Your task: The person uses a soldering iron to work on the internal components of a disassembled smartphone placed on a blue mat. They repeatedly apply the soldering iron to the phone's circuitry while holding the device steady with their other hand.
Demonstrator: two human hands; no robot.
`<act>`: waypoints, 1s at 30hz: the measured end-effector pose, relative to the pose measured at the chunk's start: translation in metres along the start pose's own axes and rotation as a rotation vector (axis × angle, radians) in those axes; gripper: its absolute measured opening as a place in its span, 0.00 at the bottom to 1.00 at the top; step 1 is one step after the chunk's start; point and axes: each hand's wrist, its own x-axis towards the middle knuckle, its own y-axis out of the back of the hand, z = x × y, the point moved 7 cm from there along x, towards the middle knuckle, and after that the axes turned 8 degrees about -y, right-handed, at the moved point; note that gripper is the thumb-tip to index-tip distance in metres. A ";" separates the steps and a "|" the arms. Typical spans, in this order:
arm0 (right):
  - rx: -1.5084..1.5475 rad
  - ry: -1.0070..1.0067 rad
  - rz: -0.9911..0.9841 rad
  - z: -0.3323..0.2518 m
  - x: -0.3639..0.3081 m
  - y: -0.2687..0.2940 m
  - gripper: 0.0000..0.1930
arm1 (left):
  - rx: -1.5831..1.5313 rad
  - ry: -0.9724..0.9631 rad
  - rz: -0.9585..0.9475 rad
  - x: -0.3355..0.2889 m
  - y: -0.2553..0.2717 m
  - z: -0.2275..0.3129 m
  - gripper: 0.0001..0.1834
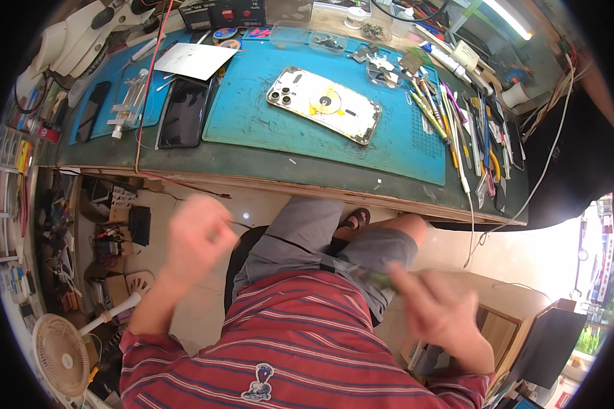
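My left hand (201,228) is raised over my left thigh, below the bench edge, its fingers curled and blurred by motion. A thin black cord (280,238) runs from it across my lap towards the right, with a small black piece (327,263) along it. My right hand (438,307) is over the right side of my lap, closed and blurred. At its fingertips is a smeared dark greenish thing (378,279) whose kind I cannot tell. On the blue mat (252,140) lies a white phone back (348,121) with three camera rings, a round centre and yellow marks.
A black phone (183,112), a white card (194,60) and a clamp fixture (131,105) sit on the left. Several tweezers, pens and screwdrivers (450,126) line the right, beside a white cable (469,218). A fan (61,354) stands lower left; a wooden cabinet (484,290) is lower right.
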 end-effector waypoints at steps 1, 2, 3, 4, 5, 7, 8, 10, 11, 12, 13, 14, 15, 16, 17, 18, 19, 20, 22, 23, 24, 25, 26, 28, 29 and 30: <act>0.020 -0.020 0.048 0.015 0.000 0.004 0.39 | -0.007 0.102 -0.081 -0.018 -0.005 -0.013 0.07; 0.035 -0.051 0.096 0.032 -0.001 0.009 0.39 | -0.023 0.198 -0.160 -0.043 -0.015 -0.023 0.05; 0.044 -0.089 0.139 0.041 -0.002 0.013 0.39 | -0.050 0.290 -0.240 -0.066 -0.028 -0.031 0.04; 0.064 -0.143 0.163 0.050 0.001 0.014 0.38 | -0.050 0.297 -0.314 -0.077 -0.043 -0.035 0.03; 0.084 -0.197 0.187 0.061 0.008 0.012 0.38 | -0.049 0.304 -0.386 -0.087 -0.057 -0.038 0.04; 0.209 -0.332 0.174 0.084 0.026 0.008 0.35 | 0.060 0.309 -0.456 -0.117 -0.078 -0.066 0.07; 0.239 -0.367 0.173 0.093 0.035 0.004 0.34 | 0.242 0.214 -0.440 -0.119 -0.079 -0.072 0.08; 0.207 -0.308 0.237 0.104 0.055 -0.003 0.34 | 0.466 0.106 -0.453 -0.125 -0.084 -0.080 0.08; 0.173 -0.264 0.228 0.107 0.066 -0.003 0.34 | 0.513 0.092 -0.484 -0.131 -0.087 -0.088 0.08; 0.140 -0.218 0.219 0.109 0.077 -0.004 0.35 | 0.425 0.162 -0.571 -0.136 -0.089 -0.097 0.08; 0.108 -0.171 0.210 0.110 0.085 -0.006 0.35 | 0.336 0.232 -0.655 -0.141 -0.094 -0.104 0.07; 0.108 -0.171 0.197 0.113 0.090 -0.007 0.35 | 0.281 0.238 -0.668 -0.142 -0.097 -0.104 0.06; 0.107 -0.175 0.182 0.116 0.096 -0.009 0.35 | 0.223 0.241 -0.682 -0.125 -0.094 -0.094 0.06; 0.108 -0.175 0.169 0.119 0.100 -0.010 0.35 | 0.168 0.247 -0.693 -0.108 -0.090 -0.082 0.06; 0.111 -0.175 0.153 0.122 0.102 -0.010 0.34 | 0.098 0.183 -0.602 -0.082 -0.085 -0.065 0.07; 0.108 -0.161 0.149 0.122 0.105 -0.010 0.34 | 0.027 0.120 -0.506 -0.056 -0.080 -0.047 0.08; 0.108 -0.149 0.146 0.123 0.107 -0.011 0.34 | -0.041 0.057 -0.412 -0.036 -0.075 -0.033 0.09; 0.110 -0.136 0.143 0.124 0.109 -0.013 0.34 | -0.064 -0.037 -0.409 -0.024 -0.073 -0.022 0.11; 0.120 -0.122 0.126 0.126 0.111 -0.014 0.34 | -0.110 -0.226 -0.398 -0.009 -0.071 -0.003 0.13; 0.122 -0.113 0.121 0.126 0.113 -0.015 0.34 | -0.144 -0.325 -0.299 -0.001 -0.066 0.007 0.18; 0.124 -0.108 0.118 0.126 0.114 -0.015 0.34 | -0.185 -0.343 -0.284 0.006 -0.063 0.010 0.19; 0.128 -0.100 0.122 0.127 0.114 -0.017 0.35 | -0.226 -0.361 -0.269 0.014 -0.059 0.014 0.19; 0.126 -0.098 0.118 0.127 0.114 -0.018 0.35 | -0.267 -0.378 -0.253 0.020 -0.057 0.016 0.19; 0.123 -0.091 0.111 0.128 0.114 -0.019 0.35 | -0.256 -0.409 -0.160 0.026 -0.053 0.016 0.20; 0.121 -0.084 0.113 0.128 0.114 -0.019 0.35 | -0.240 -0.422 -0.134 0.027 -0.051 0.015 0.20; 0.120 -0.076 0.117 0.127 0.113 -0.020 0.35 | -0.222 -0.436 -0.109 0.028 -0.049 0.015 0.20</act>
